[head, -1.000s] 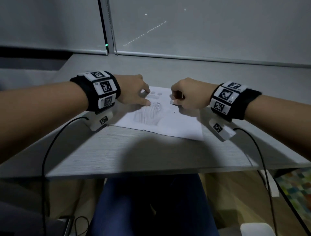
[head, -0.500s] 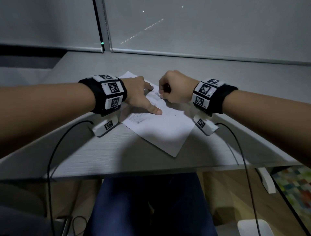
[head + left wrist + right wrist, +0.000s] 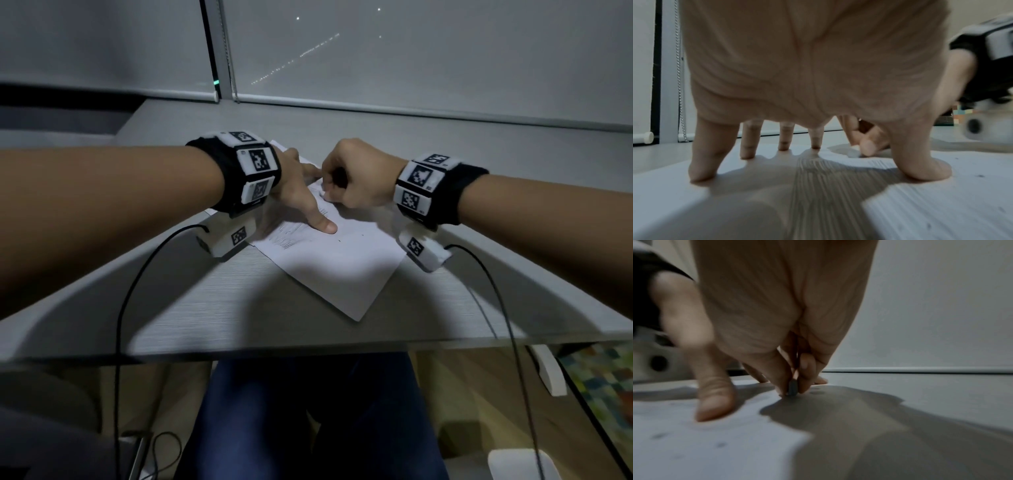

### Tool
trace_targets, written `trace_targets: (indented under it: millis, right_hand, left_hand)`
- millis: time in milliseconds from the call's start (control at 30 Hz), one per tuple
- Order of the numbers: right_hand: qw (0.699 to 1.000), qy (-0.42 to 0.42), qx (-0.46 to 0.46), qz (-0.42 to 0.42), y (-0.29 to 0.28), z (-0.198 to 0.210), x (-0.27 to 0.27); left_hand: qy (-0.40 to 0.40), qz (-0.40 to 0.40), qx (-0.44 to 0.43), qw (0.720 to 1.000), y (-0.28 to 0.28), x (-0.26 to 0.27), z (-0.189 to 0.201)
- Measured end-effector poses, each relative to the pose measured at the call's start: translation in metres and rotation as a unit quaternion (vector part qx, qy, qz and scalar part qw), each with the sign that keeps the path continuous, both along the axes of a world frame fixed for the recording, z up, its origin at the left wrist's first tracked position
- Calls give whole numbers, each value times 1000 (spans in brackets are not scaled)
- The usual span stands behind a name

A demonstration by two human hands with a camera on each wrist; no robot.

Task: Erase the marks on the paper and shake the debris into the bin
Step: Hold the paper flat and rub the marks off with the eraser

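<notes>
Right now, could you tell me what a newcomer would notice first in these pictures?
Two hands meet over a white paper lying skewed on the grey desk. The left hand presses spread fingertips onto the pencil marks, while the right hand pinches a small eraser against the sheet.

Both forearms reach fwd over the table, converging toward the middle, each w/ a black wrist band carrying white marker blocks and a small camera unit slung under the wrist. Left hand [image 3: 297,192]: palm down, arched, fingers [image 3: 748,146] spread and straight, tips planted on the paper [image 3: 342,267]; thumb stretched out toward the person, tip pressed flat on the sheet. Right hand [image 3: 356,178]: knuckles up, fingers curled in tight, thumb and forefinger pinching a small eraser [image 3: 792,388], its lower end touching the paper just beside the left fingertips. Right wrist raised off the surface.
</notes>
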State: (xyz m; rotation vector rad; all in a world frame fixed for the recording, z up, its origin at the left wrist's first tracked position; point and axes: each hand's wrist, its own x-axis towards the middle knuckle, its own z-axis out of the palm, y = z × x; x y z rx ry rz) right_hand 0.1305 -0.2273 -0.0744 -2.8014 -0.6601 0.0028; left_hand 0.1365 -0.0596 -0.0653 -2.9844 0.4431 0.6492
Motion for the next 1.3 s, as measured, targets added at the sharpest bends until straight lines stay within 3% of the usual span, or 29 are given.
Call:
trace_targets:
  millis: [100, 333, 567, 767, 967, 1167, 1300]
  right_hand:
    - [1000, 20, -5, 23, 2, 3, -3]
    - [998, -21, 0, -55, 14, 3, 22]
    - [999, 23, 11, 26, 7, 0, 3]
    - [998, -19, 25, -60, 12, -1, 26]
    - [999, 23, 16, 22, 13, -1, 7]
    - [999, -12, 12, -45, 13, 1, 22]
    - [1000, -13, 10, -13, 8, -1, 13]
  left_hand:
    - [-2, 0, 4, 1000, -4, 2, 2]
    - [3, 6, 7, 1000, -2, 0, 2]
    - [-4, -13, 18, 1000, -1, -1, 3]
    - [-4, -5, 21, 1000, 3, -1, 3]
    - [1, -2, 24, 1000, 0, 0, 2]
    - [-2, -6, 25, 1000, 1, -1, 2]
    - [-3, -9, 22, 1000, 0, 0, 3]
